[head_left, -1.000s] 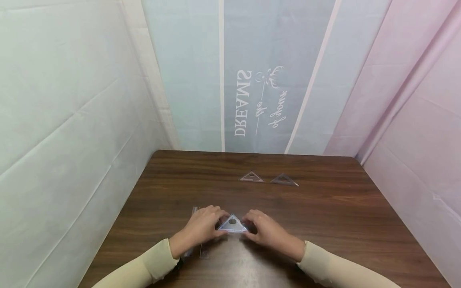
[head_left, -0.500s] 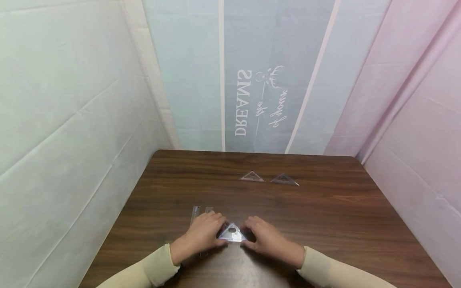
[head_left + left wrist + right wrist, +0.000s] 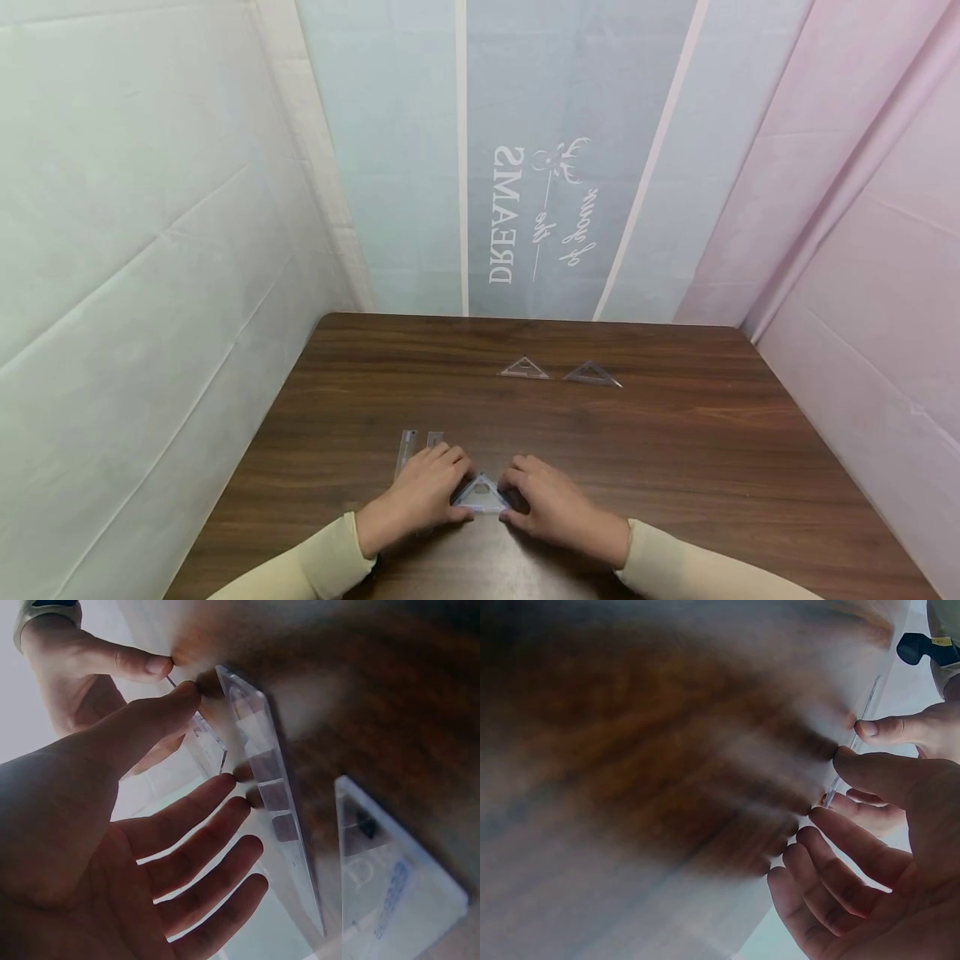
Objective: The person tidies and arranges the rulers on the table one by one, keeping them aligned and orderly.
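A clear triangular set square (image 3: 483,505) with a small oval hole lies low over the table between my two hands in the head view. My left hand (image 3: 426,490) pinches its left corner between thumb and fingers. On the opposite corner, my right hand (image 3: 551,504) holds it the same way. The left wrist view shows the set square (image 3: 206,739) edge-on between the left thumb and index finger. Under and beside my left hand lie two clear rulers, a left one (image 3: 406,448) and a right one (image 3: 435,437), partly covered by the hand.
Farther back on the brown wooden table (image 3: 675,433) lie two more set squares, one clear (image 3: 525,376) and one darker (image 3: 592,382) to its right. Hanging cloths enclose the table at the back and both sides, the back one (image 3: 405,167) bearing mirrored lettering.
Both hands have drawn the set square toward the near side of the table. The far ends of the two rulers now show beyond my left hand.
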A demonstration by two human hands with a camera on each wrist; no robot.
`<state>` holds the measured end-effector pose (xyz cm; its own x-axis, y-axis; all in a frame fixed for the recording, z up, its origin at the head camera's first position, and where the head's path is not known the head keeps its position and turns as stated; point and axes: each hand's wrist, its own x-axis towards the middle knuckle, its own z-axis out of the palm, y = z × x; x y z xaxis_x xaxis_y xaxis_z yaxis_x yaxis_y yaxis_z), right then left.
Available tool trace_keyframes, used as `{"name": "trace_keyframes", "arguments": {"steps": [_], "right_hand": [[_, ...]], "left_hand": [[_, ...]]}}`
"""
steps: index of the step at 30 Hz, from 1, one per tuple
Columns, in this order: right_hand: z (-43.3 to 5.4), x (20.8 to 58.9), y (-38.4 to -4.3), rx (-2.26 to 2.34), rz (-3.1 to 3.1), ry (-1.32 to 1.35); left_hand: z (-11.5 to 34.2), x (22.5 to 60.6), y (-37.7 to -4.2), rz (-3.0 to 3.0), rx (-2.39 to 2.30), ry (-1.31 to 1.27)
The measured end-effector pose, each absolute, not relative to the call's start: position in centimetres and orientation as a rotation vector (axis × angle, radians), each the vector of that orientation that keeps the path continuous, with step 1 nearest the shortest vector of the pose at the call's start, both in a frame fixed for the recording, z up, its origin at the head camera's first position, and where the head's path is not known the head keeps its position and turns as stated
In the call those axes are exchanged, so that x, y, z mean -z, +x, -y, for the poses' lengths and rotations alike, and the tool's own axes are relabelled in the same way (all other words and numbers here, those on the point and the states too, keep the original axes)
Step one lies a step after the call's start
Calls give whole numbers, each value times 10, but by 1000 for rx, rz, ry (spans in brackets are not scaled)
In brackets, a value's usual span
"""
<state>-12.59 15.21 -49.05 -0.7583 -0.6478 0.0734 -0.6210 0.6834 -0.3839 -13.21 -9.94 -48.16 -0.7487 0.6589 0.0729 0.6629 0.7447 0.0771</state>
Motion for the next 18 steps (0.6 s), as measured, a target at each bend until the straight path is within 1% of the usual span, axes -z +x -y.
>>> {"name": "trace_keyframes", "arguments": {"steps": [18], "right_hand": [[-152,487,-123,618,-2833,-1078]], "left_hand": [[99,478,-133,2900,117,-1104]]}}
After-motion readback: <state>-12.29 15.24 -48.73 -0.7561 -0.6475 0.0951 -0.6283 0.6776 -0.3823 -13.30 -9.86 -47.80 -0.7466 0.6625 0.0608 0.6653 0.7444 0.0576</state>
